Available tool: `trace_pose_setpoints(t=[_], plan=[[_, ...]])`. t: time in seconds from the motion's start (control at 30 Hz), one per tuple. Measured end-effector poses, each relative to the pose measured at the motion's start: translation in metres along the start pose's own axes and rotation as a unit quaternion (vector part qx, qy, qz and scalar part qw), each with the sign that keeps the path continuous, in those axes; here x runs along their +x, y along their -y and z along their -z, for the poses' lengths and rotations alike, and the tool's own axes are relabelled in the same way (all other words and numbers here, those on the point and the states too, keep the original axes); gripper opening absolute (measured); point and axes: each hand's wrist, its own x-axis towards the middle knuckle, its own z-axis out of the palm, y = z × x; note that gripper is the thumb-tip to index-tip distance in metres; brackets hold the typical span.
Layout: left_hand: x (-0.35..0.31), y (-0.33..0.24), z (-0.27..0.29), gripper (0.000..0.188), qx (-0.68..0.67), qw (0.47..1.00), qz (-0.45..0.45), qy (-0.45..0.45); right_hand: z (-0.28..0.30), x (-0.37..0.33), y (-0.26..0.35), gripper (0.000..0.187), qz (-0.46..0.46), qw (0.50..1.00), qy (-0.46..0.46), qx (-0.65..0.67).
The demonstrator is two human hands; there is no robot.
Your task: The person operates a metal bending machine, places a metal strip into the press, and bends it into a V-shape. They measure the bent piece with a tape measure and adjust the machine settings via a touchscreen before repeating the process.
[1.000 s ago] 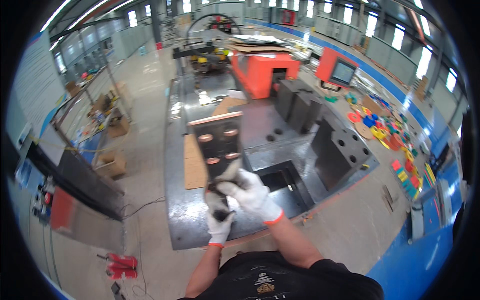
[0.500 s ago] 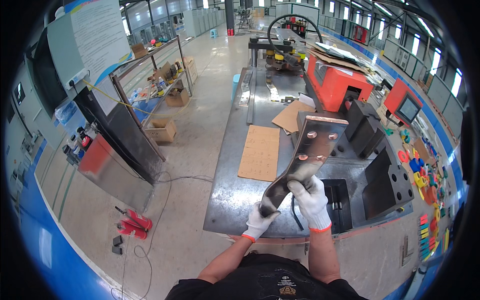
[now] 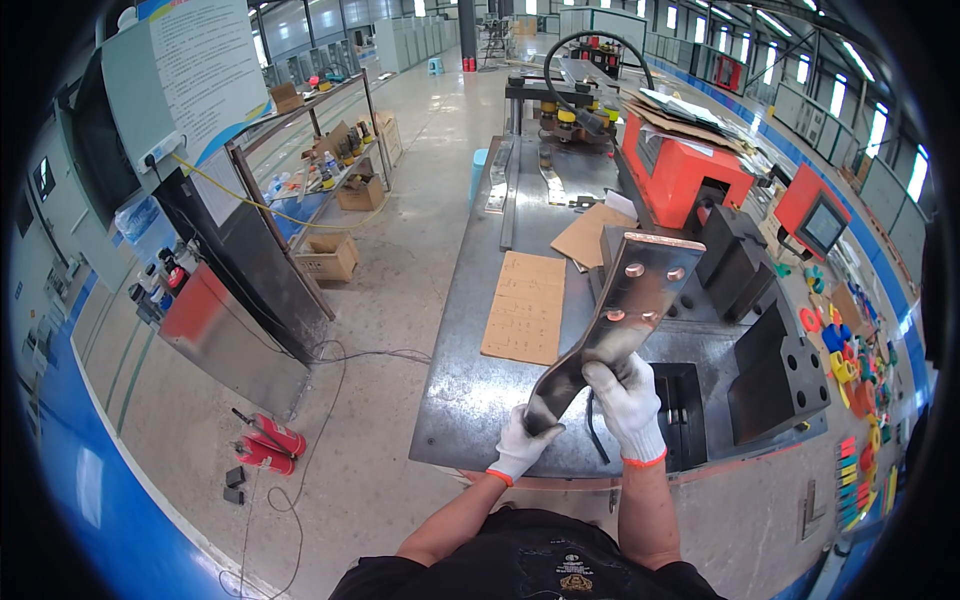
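Observation:
A bent metal bar [image 3: 640,290], shiny with a copper-coloured edge and several round holes near its far end, is held up at a tilt over the steel work table [image 3: 465,385]. My left hand [image 3: 523,443], in a white glove with an orange cuff, grips its near lower end. Around the bar's right edge close the fingers of my right hand [image 3: 630,405], gloved the same way, with the thumb on top. A brown cardboard sheet with handwriting [image 3: 523,308] lies on the table left of the bar.
Dark steel blocks [image 3: 775,375] stand at the table's right, beside a recessed slot [image 3: 685,415]. Behind them are a red machine housing [image 3: 680,170] and a red-framed screen [image 3: 815,222]. Two similar bent bars [image 3: 550,180] lie farther back. Red fire extinguishers [image 3: 272,443] rest on the floor at left.
The view has shifted slightly, so the whole scene sits a little farther right. Both hands keep the same hold on the bent metal bar.

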Motion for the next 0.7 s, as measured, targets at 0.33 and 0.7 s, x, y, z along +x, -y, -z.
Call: trace_pose_setpoints(t=[0.33,0.7], plan=[[-0.002,0.01,-0.004,0.077,-0.001,1.0,-0.017,-0.002,0.002,-0.002,-0.002,0.018,-0.014,1.0,-0.014,-0.021],[0.002,0.017,-0.003,0.078,-0.001,1.0,-0.009,-0.006,-0.007,-0.002,0.005,0.019,0.009,0.998,-0.033,-0.056]])
